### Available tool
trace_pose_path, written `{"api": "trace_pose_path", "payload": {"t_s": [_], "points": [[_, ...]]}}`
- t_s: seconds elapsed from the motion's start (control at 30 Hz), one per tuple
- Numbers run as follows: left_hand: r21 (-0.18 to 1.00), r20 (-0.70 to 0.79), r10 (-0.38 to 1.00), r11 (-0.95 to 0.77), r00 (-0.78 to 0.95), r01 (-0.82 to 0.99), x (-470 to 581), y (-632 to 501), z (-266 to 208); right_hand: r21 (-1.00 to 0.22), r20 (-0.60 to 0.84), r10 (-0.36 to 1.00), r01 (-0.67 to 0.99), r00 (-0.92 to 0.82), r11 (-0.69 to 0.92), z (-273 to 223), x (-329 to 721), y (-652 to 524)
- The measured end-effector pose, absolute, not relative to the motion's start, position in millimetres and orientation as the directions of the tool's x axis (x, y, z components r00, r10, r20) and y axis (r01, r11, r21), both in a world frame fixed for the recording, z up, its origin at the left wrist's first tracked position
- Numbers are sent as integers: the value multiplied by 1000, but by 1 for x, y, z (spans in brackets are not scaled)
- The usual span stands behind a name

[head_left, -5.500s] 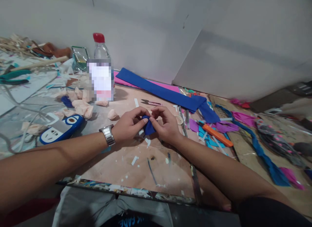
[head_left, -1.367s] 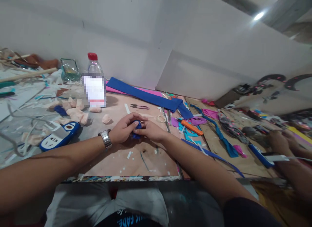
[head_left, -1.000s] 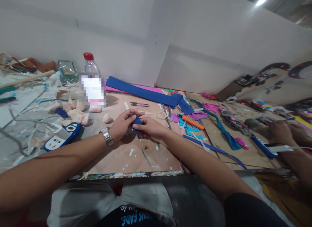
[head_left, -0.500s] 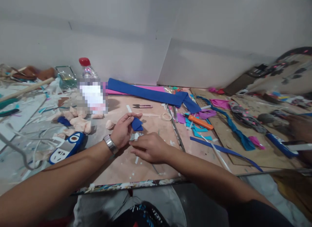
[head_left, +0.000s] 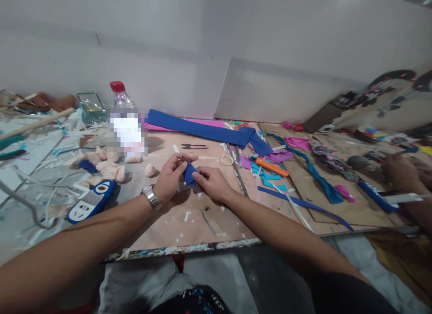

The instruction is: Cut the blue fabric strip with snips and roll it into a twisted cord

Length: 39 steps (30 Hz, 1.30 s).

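A small folded piece of blue crepe paper [head_left: 190,174] is held above the table between my two hands. My left hand [head_left: 170,174], with a metal watch at the wrist, pinches it from the left. On the other side, the thumb and fingers of my right hand [head_left: 213,182] close on its right edge. Thread snips [head_left: 195,146] lie just beyond my hands, and a pale ring [head_left: 227,159], perhaps a roll of tape, is to their right. A peach-coloured crumpled ball [head_left: 150,170] rests beside my left hand.
A long blue folded strip [head_left: 199,130] lies along the wall. An orange utility knife [head_left: 270,167] sits among paper scraps at right. Power strips [head_left: 91,201] with cables and a red-capped bottle [head_left: 118,91] stand at left. Another person's hand [head_left: 401,172] is at far right.
My right hand has moved up and now grips the right edge of the blue piece; before, it was lower, near a whitish scrap. The view has shifted slightly.
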State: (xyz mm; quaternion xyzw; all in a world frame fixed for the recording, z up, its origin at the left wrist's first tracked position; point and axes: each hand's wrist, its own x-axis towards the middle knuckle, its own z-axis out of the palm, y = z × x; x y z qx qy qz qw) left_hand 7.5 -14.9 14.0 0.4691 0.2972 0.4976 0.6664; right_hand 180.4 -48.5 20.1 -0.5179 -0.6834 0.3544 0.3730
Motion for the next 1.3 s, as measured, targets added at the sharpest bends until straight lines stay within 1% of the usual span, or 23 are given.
{"api": "trace_pose_path", "payload": {"t_s": [0.07, 0.13, 0.23, 0.37, 0.4, 0.47, 0.53, 0.63, 0.7, 0.83, 1.0, 1.13, 1.3], "points": [[934, 169, 910, -25, 379, -357, 6, -19, 15, -945, -3, 970, 318, -244, 77, 19, 181, -47], [934, 245, 869, -93, 429, -344, 5, -23, 18, -975, -123, 945, 212, -303, -59, 19, 179, -47], [933, 292, 824, -134, 486, -333, 6, -28, 20, -980, -189, 920, 123, -343, -156, 19, 176, -50], [929, 316, 846, -182, 429, -323, 7, -27, 18, -985, -169, 947, 14, -273, -172, 20, 175, -50], [932, 301, 859, -174, 414, -317, 7, -25, 16, -987, -154, 958, -6, -243, -160, 20, 175, -49], [954, 225, 893, -119, 390, -276, 6, -20, 12, -994, -109, 980, -6, -169, -111, 21, 176, -46], [974, 155, 892, -66, 425, -217, 4, -15, 9, -998, -57, 995, 26, -86, -55, 22, 178, -42], [991, 134, 852, -105, 506, -85, 3, -11, 7, -999, -31, 999, -34, -14, -32, 22, 180, -38], [991, 126, 839, -133, 530, -25, 2, -11, 7, -996, -47, 999, -72, -23, -49, 21, 180, -38], [987, 91, 813, -152, 575, 59, 0, -10, 7, -994, -60, 997, -94, -45, -64, 21, 181, -39], [989, 88, 803, -141, 590, 43, -3, -10, 6, -992, -73, 994, -92, -82, -80, 17, 182, -40], [990, 76, 806, -130, 587, 50, -3, -10, 7, -998, -16, 997, -51, -82, -21, 12, 180, -40], [987, 38, 815, -122, 578, 107, -3, -9, 6, -997, 34, 995, -66, -92, 28, 10, 176, -42]]}}
